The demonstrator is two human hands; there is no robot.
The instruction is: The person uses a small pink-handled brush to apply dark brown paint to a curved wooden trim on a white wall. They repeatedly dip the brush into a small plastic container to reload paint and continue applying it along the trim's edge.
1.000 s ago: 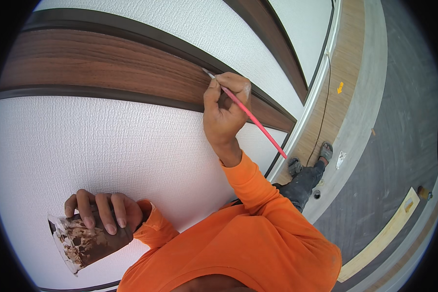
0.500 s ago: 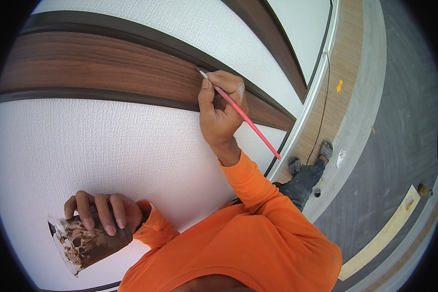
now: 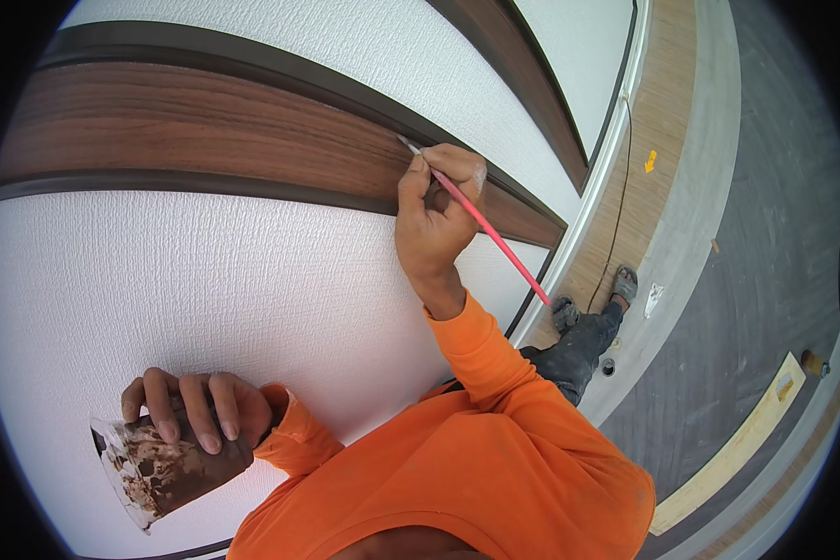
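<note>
1. White textured wall point(image 3: 233, 271) flanked the wood panel point(image 3: 187, 121); the pink brush's point(image 3: 495, 235) tip was at that panel's upper edge.
2. Right hand point(image 3: 439, 215) pinched it in its fingers; a wobble could have smeared the dark trim point(image 3: 252, 77).
3. Left hand point(image 3: 201, 401) clasped a stained cup point(image 3: 173, 476); tipping might have caused spills.

bright, diffuse light across the wall point(image 3: 205, 280); edges bowed, corners black.

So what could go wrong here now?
The right hand holds a pink brush beside dark trim; a wobble might smudge it. The left hand holds a smeared cup in front of the white wall; a bump could leave marks. A cord by the feet might trip someone.
</note>
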